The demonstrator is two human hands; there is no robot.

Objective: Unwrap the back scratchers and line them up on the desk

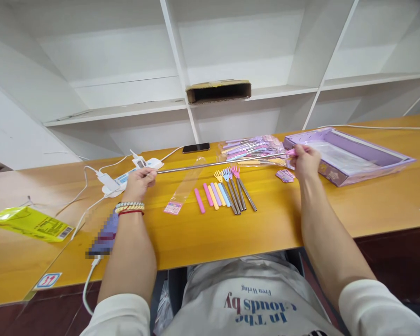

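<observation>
The telescopic back scratcher (pixel 217 164), drawn out long, is suspended above the bench (pixel 196 242) between two closed grips. The left grip (pixel 137 183) pinches the bare end of the rod; the right grip (pixel 306 162) encloses the pink head end. Expected handling: light, fairly stiff lengthwise, liable to flex or kink at the thin joints under side load; the polished metal may slip. Recommended holds: the tube end and just behind the head, not mid-span. The head end points toward the person's right. The long axis runs crosswise, near level, from left grip to right grip.

Below mid-span lie the collapsed scratchers (pixel 245 195), claws pointing away from the person, with the colored handle sleeves (pixel 214 196) beside them. The clear bag (pixel 186 187) lies nearer the left grip. Beyond the rod, toward the right grip, is the packaged bundle (pixel 252 145); the purple box (pixel 350 175) lies right of that grip.
</observation>
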